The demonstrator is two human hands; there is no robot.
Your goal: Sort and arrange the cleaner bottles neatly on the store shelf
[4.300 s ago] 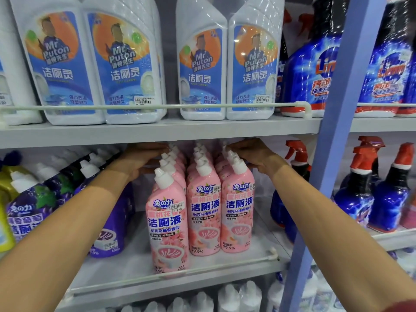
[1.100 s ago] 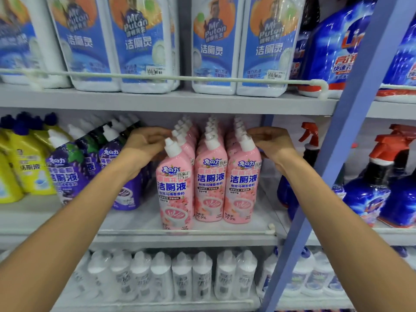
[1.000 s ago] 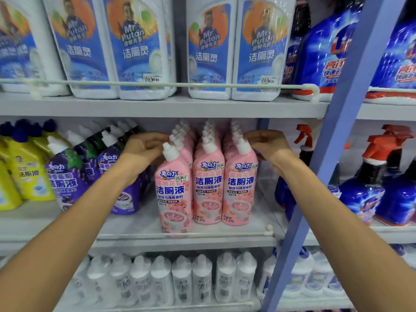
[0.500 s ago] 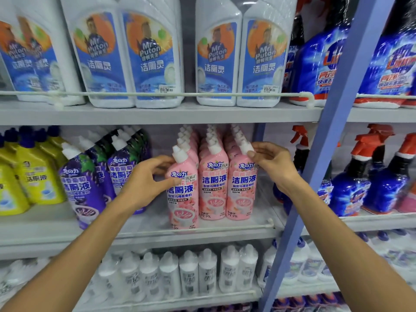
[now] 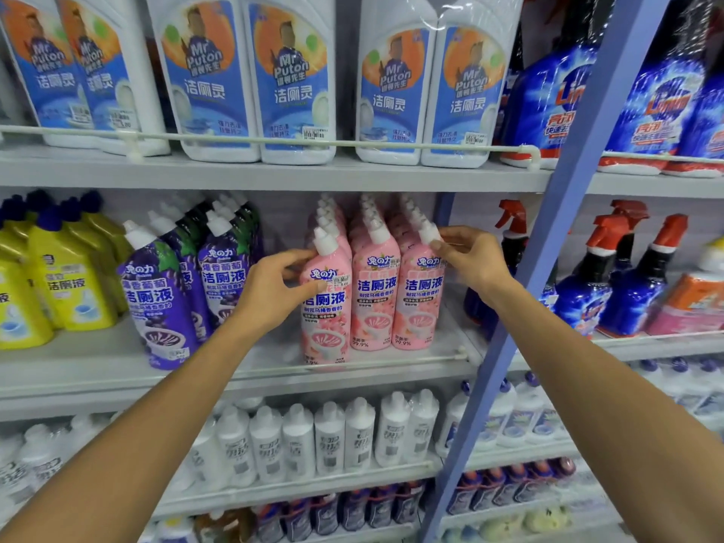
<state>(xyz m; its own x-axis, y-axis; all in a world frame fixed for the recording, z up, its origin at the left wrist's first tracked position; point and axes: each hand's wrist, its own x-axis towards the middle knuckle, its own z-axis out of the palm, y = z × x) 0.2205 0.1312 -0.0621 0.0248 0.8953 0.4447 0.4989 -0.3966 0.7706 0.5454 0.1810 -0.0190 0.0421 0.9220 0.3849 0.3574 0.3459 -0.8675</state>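
Two hands (image 5: 270, 295) (image 5: 472, 256) on pink 洁厕液 bottles (image 5: 374, 284), Mr Puton bottles (image 5: 250, 76) above.

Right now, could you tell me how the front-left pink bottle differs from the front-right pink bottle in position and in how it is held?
The front-left pink bottle stands nearer the shelf rail, out of line; the front-right pink bottle sits level with the middle one. The left hand wraps the left bottle's shoulder and body; the right hand pinches only the right bottle's white cap with its fingers. Both share the same pink label and stand upright.
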